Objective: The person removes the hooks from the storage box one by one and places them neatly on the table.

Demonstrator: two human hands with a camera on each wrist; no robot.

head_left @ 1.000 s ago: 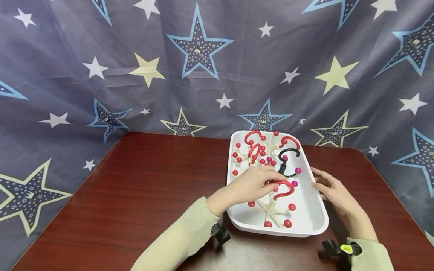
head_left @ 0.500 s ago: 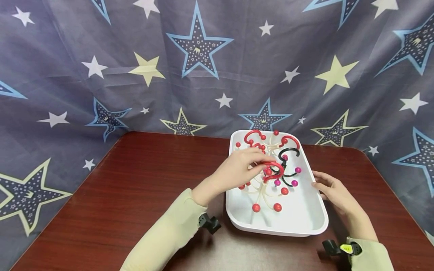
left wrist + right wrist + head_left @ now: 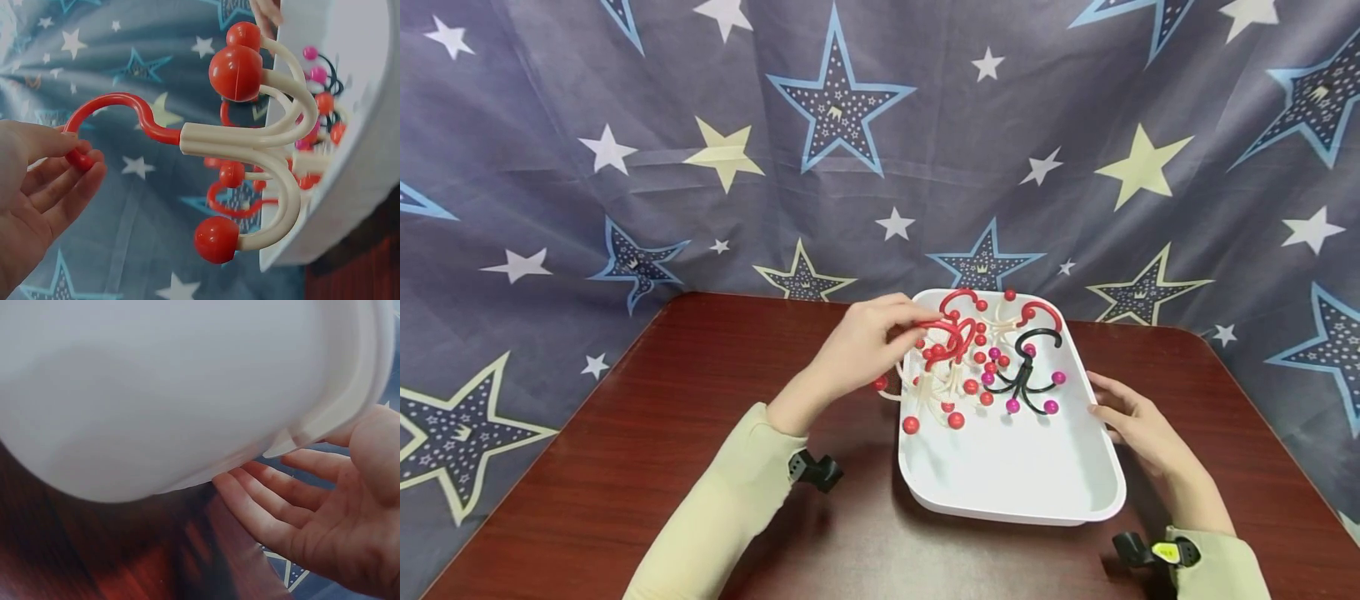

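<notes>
A claw-shaped scalp massager [image 3: 219, 136] has a red hooked handle, cream curved prongs and red ball tips. My left hand [image 3: 868, 342] pinches the end of its hook between thumb and fingers, over the left rim of a white tray [image 3: 1015, 475]. In the left wrist view, the prongs point away from the hand and toward the tray. My right hand [image 3: 1142, 429] holds the tray's right edge, thumb at the rim and fingers against the outer side, as the right wrist view shows. Inside the tray lies a black massager [image 3: 1022, 379] with magenta balls.
More red-handled massagers crowd the tray's far half, one with its handle [image 3: 1042, 310] by the far right corner. The tray stands on a dark red-brown table [image 3: 737, 367]. Behind the table hangs a grey star-patterned cloth [image 3: 865, 208].
The left hand has lifted the red-handled massager from the tray's near part and carried it left to the left rim. The right hand has stayed at the tray's edge.
</notes>
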